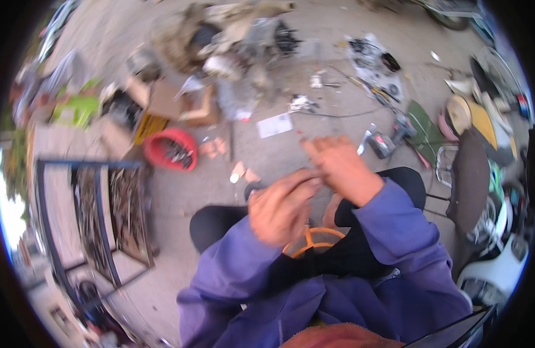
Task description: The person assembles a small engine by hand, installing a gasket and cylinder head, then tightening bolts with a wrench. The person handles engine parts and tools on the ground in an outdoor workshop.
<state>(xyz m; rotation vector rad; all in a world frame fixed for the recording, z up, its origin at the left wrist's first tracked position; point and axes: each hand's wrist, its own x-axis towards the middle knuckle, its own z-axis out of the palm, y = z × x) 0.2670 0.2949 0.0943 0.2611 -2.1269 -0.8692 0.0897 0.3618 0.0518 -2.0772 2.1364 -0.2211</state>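
Both of my hands are raised over my lap, close together and smeared by motion. My left hand [280, 210] has its fingers pressed together, with the tips meeting the thumb side of my right hand [341, 166]. Whatever lies between those fingertips, if anything, is too blurred to make out. The right hand shows its back, and its fingers reach forward a little apart, with no object visible in them. Below the hands, an orange ring-shaped frame [322, 233] shows between my legs. On the ground ahead lies a white sheet or card [275, 125].
At the left stand a red bowl [157, 145] of small dark parts and a metal-framed rack [93, 164] of rods. A cordless power tool [399, 129] lies ahead right. Farther off are a cardboard box [202, 110] and a plastic sheet with parts [369, 58]. A scooter [499, 267] stands right.
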